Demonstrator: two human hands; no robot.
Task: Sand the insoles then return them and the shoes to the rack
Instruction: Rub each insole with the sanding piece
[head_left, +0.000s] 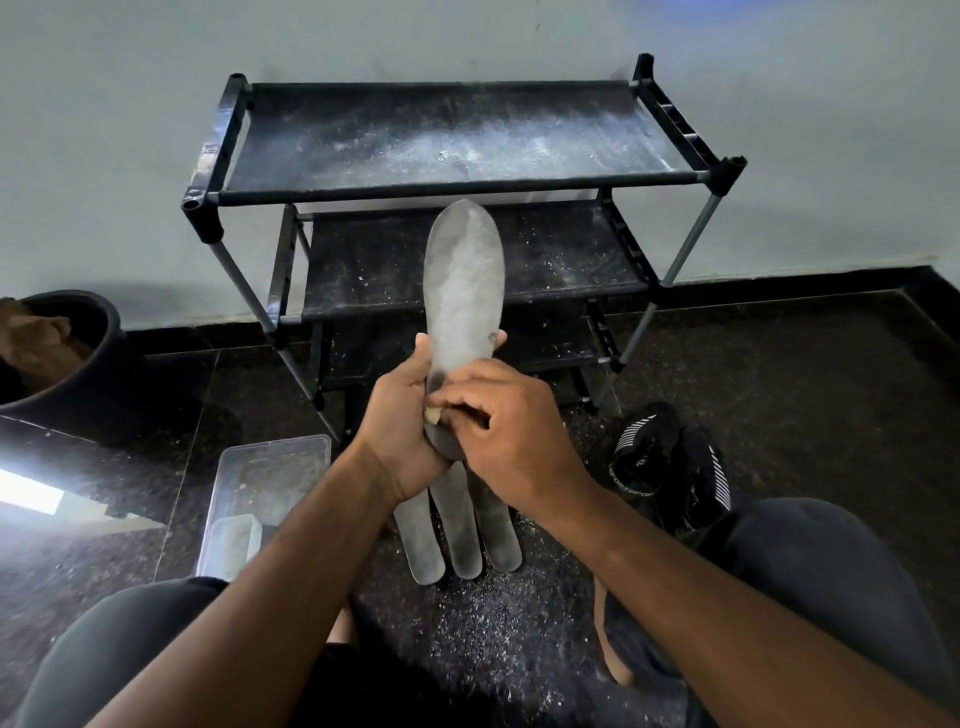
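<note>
**Heel end of a raised insole being sanded**

A grey insole is held upright in front of the rack, its toe pointing away from the grip. The left hand is wrapped round the heel end from behind, thumb on one edge and fingertips showing past the other, so that the face is kept stiff and turned towards the person. The right hand is curled against that face just beside the left thumb, and a small pale sanding piece is pinched under its fingers; most of it is hidden. The raised hold is judged to let the dust drop clear onto the floor.

Directly below the grip, three more insoles are laid side by side on the floor, apparently kept within reach. The black shoes are left to the right of the grip, apart from the rack, whose shelves carry only dust. To the left below, a clear plastic box is set down.
</note>
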